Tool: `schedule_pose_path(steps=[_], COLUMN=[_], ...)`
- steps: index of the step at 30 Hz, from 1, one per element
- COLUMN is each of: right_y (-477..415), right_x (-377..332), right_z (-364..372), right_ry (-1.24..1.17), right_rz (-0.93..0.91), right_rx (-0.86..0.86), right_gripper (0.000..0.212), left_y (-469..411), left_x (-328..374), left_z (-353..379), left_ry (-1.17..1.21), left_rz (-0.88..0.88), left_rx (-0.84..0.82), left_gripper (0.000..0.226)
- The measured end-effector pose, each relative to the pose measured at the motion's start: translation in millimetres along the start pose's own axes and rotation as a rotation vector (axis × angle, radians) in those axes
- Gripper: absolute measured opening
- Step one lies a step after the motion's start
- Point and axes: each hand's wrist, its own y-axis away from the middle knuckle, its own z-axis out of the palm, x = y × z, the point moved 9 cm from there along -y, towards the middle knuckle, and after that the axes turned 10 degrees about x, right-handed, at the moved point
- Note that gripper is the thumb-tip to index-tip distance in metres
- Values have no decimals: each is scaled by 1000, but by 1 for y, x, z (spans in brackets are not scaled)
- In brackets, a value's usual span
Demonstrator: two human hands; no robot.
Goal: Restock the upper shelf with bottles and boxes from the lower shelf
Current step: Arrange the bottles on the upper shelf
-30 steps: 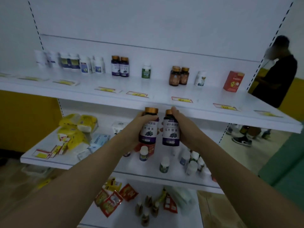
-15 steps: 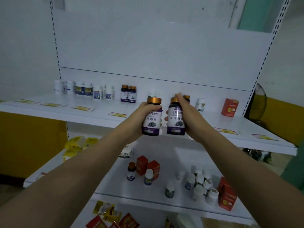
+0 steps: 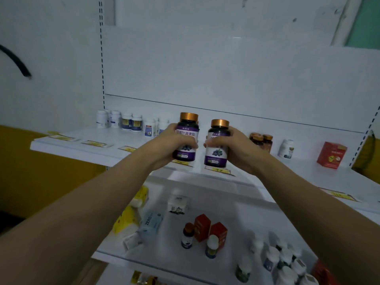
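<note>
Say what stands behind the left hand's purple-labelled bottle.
White upper shelf and small white bottles show beside the gold-capped bottle; anything directly behind is covered by it and the left hand.

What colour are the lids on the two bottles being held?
Both lids are shiny gold, clearest in the head view.

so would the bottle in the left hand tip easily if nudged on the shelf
Probably rigid: the left hand grips the bottle without denting it. Taller than wide, so a high push might tip it; round, so once down it would likely roll.
</note>
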Motion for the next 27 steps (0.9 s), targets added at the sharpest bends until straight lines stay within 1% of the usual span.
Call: schedule_pose_path(steps=[2, 3, 5, 7, 10, 13, 16, 19, 21, 23, 27], right_y=[-22, -33, -58, -82, -121, -159, -191, -217, -228, -238, -252], right_x=[10, 17, 34, 50, 64, 79, 96, 114, 124, 129, 130], right_z=[2, 2, 0, -3, -9, -14, -17, -23, -28, -31, -31], right_ry=[68, 96, 156, 193, 207, 193, 275, 301, 303, 351, 513], right_rz=[-9, -9, 7, 28, 24, 59, 91, 114, 135, 131, 76], right_rx=[5, 12, 50, 91, 110, 102, 79, 130, 177, 213, 306], right_gripper=[26, 26, 29, 38, 39, 47, 41, 39, 41, 49, 62], left_y=[-18, -27, -48, -73, -114, -157, -194, -221, -235, -247, -265], left_x=[-7, -10, -20, -32, -46, -53, -62, -74, -84, -92, -99], left_z=[-15, -21, -33, -45, -57, -62, -63, -68, -72, -76, -75], left_ry=[-5, -2, -17, -67, -145, -242, -318, -406, -418, -391, -366], left_rz=[-3, -5, -2, -2, 5, -14, -52, -88, -104, -110, -96], left_rx=[50, 70, 99, 128, 172, 199, 199, 254, 289, 319, 276], left_gripper=[42, 36, 32, 35, 47, 52, 55, 54, 54, 54, 54])
